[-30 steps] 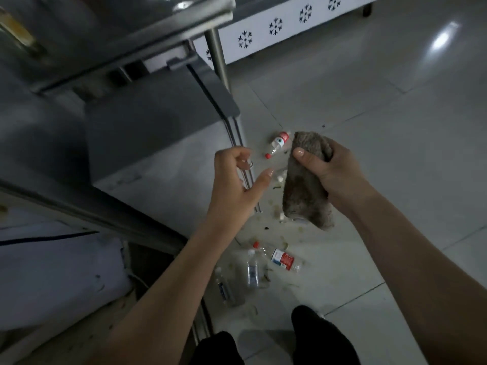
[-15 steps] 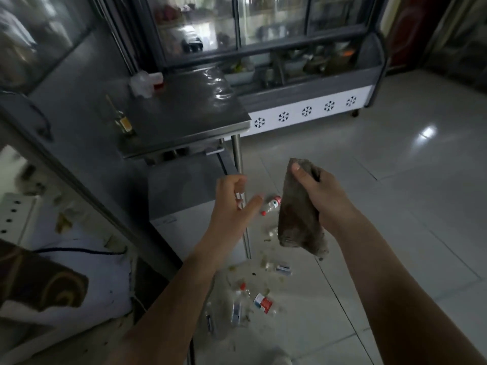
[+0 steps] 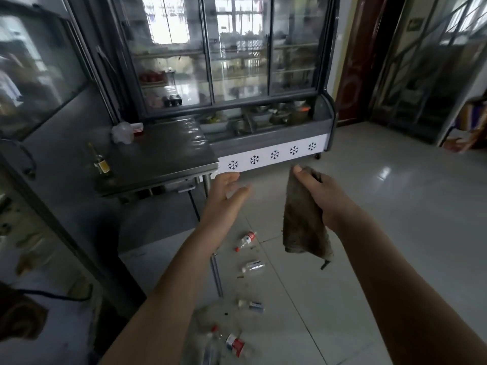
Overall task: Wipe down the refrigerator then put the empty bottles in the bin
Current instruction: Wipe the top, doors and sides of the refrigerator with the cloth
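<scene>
Fingers (image 3: 307, 177) of your right hand (image 3: 325, 200) pinch hanging cloth (image 3: 303, 222); left hand (image 3: 224, 198) spread, seemingly empty; bottles (image 3: 246, 239) litter floor (image 3: 395, 206).

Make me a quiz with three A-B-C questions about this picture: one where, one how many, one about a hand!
1. Where do the small clear plastic bottles lie? A in a bin; B on the pale tiled floor; C on a shelf.
2. How many black snowflakes mark the white refrigerator panel? A two; B nine; C five.
3. The left hand is: A open and empty; B gripping a bottle; C a fist.
Answers: B, they lie scattered on tiles; C, five in a row; A, fingers spread, nothing held.
</scene>
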